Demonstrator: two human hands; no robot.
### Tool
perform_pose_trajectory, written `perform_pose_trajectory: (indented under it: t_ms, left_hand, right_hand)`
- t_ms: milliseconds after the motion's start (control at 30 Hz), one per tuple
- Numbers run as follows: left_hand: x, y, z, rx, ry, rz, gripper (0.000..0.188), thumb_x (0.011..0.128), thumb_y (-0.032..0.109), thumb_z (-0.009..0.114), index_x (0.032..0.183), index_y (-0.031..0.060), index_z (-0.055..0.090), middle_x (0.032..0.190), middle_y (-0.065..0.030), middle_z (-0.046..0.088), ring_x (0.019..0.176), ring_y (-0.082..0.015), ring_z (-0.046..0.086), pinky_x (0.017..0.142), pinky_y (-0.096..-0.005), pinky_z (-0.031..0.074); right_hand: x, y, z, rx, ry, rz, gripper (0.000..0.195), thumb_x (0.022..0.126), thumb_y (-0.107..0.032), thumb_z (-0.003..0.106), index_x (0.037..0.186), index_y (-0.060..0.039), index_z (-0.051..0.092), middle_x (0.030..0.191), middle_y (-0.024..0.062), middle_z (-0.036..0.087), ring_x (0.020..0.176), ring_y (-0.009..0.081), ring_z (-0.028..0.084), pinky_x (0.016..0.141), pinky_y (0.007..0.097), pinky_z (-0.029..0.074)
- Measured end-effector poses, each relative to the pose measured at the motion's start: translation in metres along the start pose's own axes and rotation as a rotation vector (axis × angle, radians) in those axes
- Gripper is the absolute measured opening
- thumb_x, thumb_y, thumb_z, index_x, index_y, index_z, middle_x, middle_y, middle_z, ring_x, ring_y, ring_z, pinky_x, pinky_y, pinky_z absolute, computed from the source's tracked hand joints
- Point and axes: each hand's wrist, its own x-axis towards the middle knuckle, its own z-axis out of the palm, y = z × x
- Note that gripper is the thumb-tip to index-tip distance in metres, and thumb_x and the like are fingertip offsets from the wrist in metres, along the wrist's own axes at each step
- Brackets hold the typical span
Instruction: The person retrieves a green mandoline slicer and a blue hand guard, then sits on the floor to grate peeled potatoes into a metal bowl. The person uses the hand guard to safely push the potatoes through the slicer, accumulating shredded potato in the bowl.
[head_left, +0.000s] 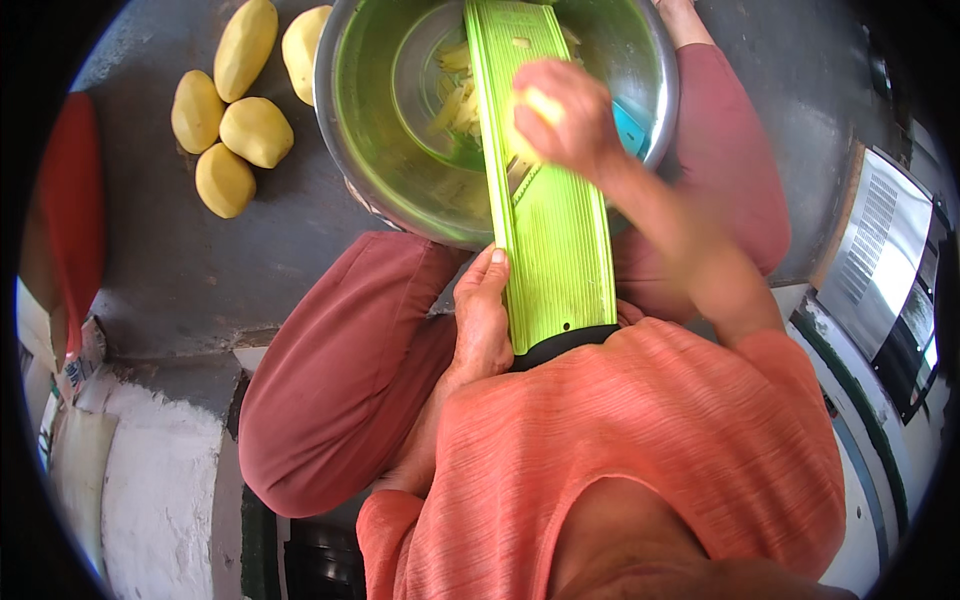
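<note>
A green plastic mandoline slicer (562, 247) slopes from my lap across a wide steel bowl (360, 142). My left hand (484, 319) grips its left edge near the black lower end. Blurred by motion, my right hand (566, 112) presses a peeled potato (544, 105) onto the slicer just above its blade (521, 176); the fingers hide much of the potato. Cut potato strips (459, 97) lie in the bowl, left of and partly under the slicer. A small potato scrap (520, 43) sits on the slicer's upper part.
Several whole peeled potatoes (256, 133) rest on the dark grey floor (300, 195) left of the bowl. A blue plastic piece (628, 127) shows inside the bowl at right. My crossed legs (337, 375) flank the slicer. A metal-fronted appliance (874, 247) stands at far right.
</note>
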Motion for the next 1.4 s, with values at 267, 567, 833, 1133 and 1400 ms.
perform_pose_trajectory:
  t_ms: [267, 567, 833, 1133, 1400]
  left_hand:
    - [0.000, -0.008, -0.003, -0.100, -0.014, 0.003, 0.031, 0.100, 0.016, 0.042, 0.121, -0.0026, 0.054, 0.106, -0.0088, 0.064, 0.090, -0.0146, 0.061, 0.080, -0.0284, 0.050]
    - [-0.001, 0.003, 0.002, -0.011, 0.003, 0.015, 0.030, 0.099, 0.015, 0.043, 0.119, -0.0032, 0.055, 0.105, -0.0089, 0.064, 0.089, -0.0149, 0.062, 0.079, -0.0286, 0.051]
    - [-0.001, 0.001, 0.002, -0.011, -0.004, -0.001, 0.029, 0.099, 0.015, 0.042, 0.117, -0.0031, 0.056, 0.102, -0.0090, 0.065, 0.087, -0.0145, 0.062, 0.078, -0.0283, 0.051]
    - [-0.003, 0.001, 0.004, -0.058, 0.008, 0.012, 0.031, 0.100, 0.018, 0.043, 0.118, -0.0031, 0.056, 0.102, -0.0089, 0.064, 0.086, -0.0146, 0.062, 0.076, -0.0284, 0.052]
    - [0.001, 0.002, 0.003, 0.024, 0.011, 0.038, 0.031, 0.099, 0.016, 0.043, 0.119, -0.0042, 0.055, 0.103, -0.0091, 0.064, 0.088, -0.0148, 0.062, 0.079, -0.0287, 0.051]
  right_hand:
    - [-0.035, -0.066, -0.039, 0.211, -0.143, -0.026, 0.021, 0.071, -0.005, 0.062, 0.090, 0.0050, 0.063, 0.089, 0.0185, 0.065, 0.082, 0.0329, 0.065, 0.075, 0.0378, 0.053]
    - [0.006, 0.011, 0.007, 0.011, -0.067, 0.109, 0.012, 0.076, -0.011, 0.061, 0.083, -0.0015, 0.063, 0.083, 0.0154, 0.064, 0.078, 0.0317, 0.064, 0.071, 0.0383, 0.052]
    - [0.002, 0.009, 0.005, 0.007, -0.009, 0.051, 0.010, 0.075, -0.008, 0.061, 0.082, -0.0002, 0.063, 0.081, 0.0134, 0.064, 0.075, 0.0292, 0.064, 0.068, 0.0357, 0.052]
    - [-0.041, -0.073, -0.039, 0.230, -0.140, -0.018, 0.020, 0.071, 0.001, 0.060, 0.090, 0.0061, 0.062, 0.088, 0.0182, 0.064, 0.081, 0.0317, 0.065, 0.074, 0.0369, 0.054]
    - [0.010, 0.018, 0.006, 0.015, -0.049, 0.095, 0.010, 0.072, -0.005, 0.062, 0.081, -0.0013, 0.063, 0.083, 0.0148, 0.064, 0.077, 0.0315, 0.063, 0.069, 0.0385, 0.053]
